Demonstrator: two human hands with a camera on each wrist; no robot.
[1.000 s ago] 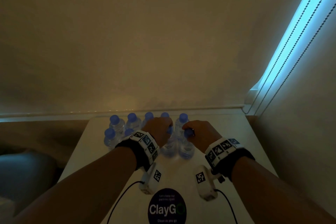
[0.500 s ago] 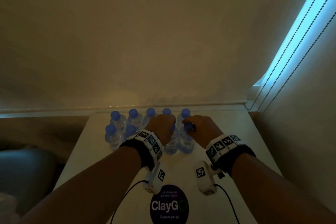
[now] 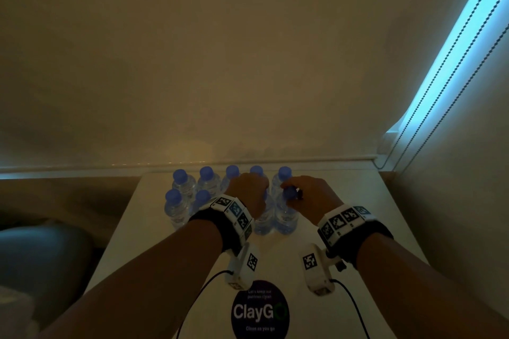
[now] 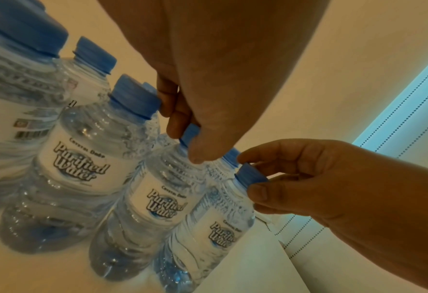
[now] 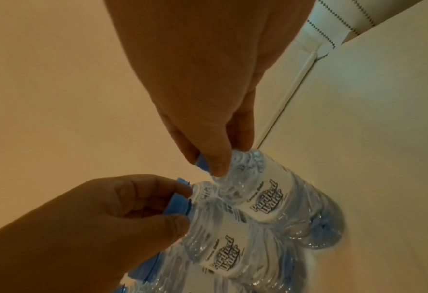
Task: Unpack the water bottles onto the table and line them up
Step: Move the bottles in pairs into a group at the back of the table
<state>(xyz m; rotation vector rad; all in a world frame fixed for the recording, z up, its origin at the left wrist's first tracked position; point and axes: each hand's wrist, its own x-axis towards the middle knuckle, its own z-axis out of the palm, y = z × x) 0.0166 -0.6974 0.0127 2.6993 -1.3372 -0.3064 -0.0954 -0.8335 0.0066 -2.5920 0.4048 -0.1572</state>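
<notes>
Several clear water bottles with blue caps stand in two rows on the white table (image 3: 344, 190). The back row (image 3: 206, 181) stands along the wall. My left hand (image 3: 249, 190) pinches the cap of a front-row bottle (image 4: 157, 198), with thumb and fingers curled round the cap. My right hand (image 3: 303, 192) pinches the cap of the front-right bottle (image 3: 286, 217) beside it. In the right wrist view the right hand (image 5: 204, 162) holds its bottle (image 5: 265, 198), and the left hand (image 5: 180, 205) holds the neighbouring one (image 5: 218, 243). Both bottles stand upright on the table, touching each other.
Two more front-row bottles (image 3: 176, 209) stand to the left. A round dark ClayGo sticker (image 3: 260, 311) lies on the near part of the table. The wall runs close behind the back row. A window blind with bead chains (image 3: 454, 63) is at right, a dark seat (image 3: 41, 256) at left.
Both hands keep hold of the same two caps. The two held bottles have shifted slightly away from me toward the back row, and the head view has tilted a little.
</notes>
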